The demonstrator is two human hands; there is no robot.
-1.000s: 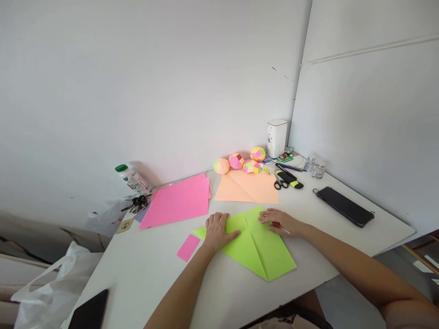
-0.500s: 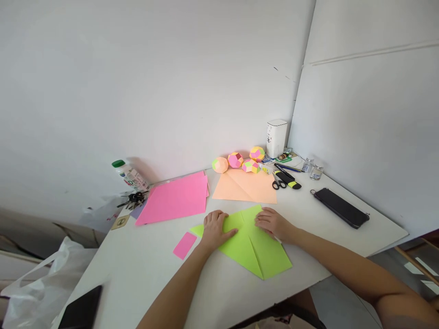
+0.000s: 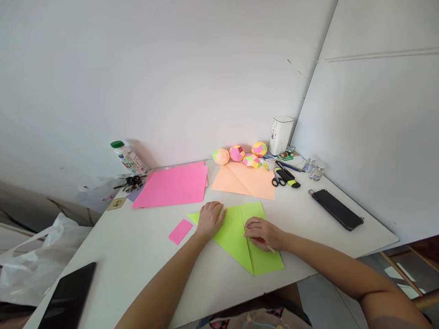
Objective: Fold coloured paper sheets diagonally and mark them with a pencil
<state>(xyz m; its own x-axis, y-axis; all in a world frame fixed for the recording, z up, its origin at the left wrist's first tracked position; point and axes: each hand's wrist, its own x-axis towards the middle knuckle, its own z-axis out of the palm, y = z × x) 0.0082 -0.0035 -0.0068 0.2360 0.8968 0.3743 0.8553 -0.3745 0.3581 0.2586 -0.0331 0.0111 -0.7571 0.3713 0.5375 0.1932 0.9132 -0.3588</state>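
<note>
My right hand (image 3: 265, 234) pinches a slim red-and-white tool (image 3: 270, 248), its long axis slanting toward the upper left. The folded green paper (image 3: 230, 235) lies at lower centre, its narrow tip pointing left, longest from there to its lower-right corner. My left hand (image 3: 207, 221) rests on it, thumb parted from the fingers.

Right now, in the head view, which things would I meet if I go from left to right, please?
White plastic bag → green-capped bottle → small pink paper piece → left hand → right hand → black case with a ring. The green sheet lies under both hands, so its place is unclear.
</note>
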